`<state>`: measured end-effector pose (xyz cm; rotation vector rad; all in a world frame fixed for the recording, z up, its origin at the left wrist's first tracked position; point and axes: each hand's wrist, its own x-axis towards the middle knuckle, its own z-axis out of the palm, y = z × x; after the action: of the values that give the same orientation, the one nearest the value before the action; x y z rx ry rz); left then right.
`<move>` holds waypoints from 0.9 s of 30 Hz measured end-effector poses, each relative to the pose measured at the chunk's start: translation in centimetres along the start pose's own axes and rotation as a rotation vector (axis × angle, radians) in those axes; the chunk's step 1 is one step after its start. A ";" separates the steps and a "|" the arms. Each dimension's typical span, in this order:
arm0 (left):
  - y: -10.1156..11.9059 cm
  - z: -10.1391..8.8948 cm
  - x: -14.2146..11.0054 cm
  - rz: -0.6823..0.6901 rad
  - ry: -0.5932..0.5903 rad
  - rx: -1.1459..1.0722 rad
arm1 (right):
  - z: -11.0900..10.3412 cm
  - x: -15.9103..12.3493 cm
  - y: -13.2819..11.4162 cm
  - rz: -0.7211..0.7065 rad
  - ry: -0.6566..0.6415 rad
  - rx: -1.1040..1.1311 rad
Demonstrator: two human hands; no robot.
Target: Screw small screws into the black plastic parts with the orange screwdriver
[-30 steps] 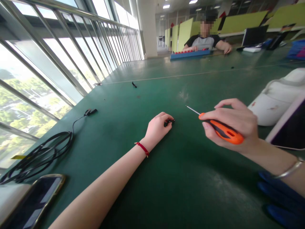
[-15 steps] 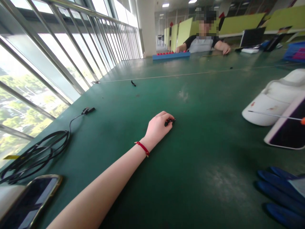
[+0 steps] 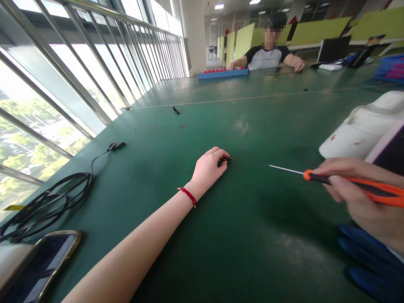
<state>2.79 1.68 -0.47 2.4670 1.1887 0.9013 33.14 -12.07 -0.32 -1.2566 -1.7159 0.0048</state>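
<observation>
My left hand rests on the green table, its fingers closed on a small black piece that is mostly covered by them. A red string bracelet circles that wrist. At the right, my right hand grips a screwdriver with an orange and black handle. The thin metal shaft points left toward my left hand, and its tip is in the air, apart from the black piece. Below my right hand lies a dark blue glove, partly hidden by it.
White container and a dark-screened device at right. Coiled black cable and phone at left. Small black bit farther back. Across the table, a person sits by a blue tray with red pieces. Metal railing along the left.
My right hand has come in from the right with the screwdriver, whose tip has moved left and lower. My left hand stays in place. The person opposite has shifted the blue tray slightly left.
</observation>
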 end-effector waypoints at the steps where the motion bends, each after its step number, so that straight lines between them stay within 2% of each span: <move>1: 0.0 0.0 0.0 0.000 0.004 -0.006 | 2.3 2.0 -2.7 -0.122 0.002 0.023; 2: -0.1 0.0 0.0 -0.003 0.009 -0.013 | 4.3 3.8 -4.9 -0.166 -0.016 0.025; 4: -0.2 0.1 0.0 -0.017 0.022 -0.026 | 7.2 6.4 -7.5 -0.114 -0.046 0.079; 6: -0.4 0.1 0.0 -0.040 0.034 -0.044 | 8.8 7.4 -7.8 -0.076 -0.043 0.192; 8: -0.6 0.1 0.0 -0.059 0.041 -0.073 | 9.5 7.4 -7.0 -0.036 -0.033 0.272; 11: -0.7 0.1 0.1 -0.079 0.041 -0.123 | 10.0 6.6 -5.4 0.021 -0.031 0.356; 13: -0.8 0.0 0.2 -0.096 0.034 -0.150 | 10.2 6.1 -4.8 0.039 -0.031 0.335; 16: -0.7 -0.2 0.5 -0.126 0.022 -0.172 | 10.2 5.7 -4.8 0.037 -0.006 0.304; 22: -0.7 -0.2 0.6 -0.134 0.019 -0.190 | 9.9 6.1 -5.5 -0.090 -0.062 0.221; 27: -0.6 -0.2 0.5 -0.123 -0.001 -0.193 | 10.0 6.2 -5.0 -0.050 -0.038 0.256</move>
<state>2.51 2.46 -0.39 2.2174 1.1795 0.9327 22.66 -4.86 1.17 -1.0303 -1.7175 0.2140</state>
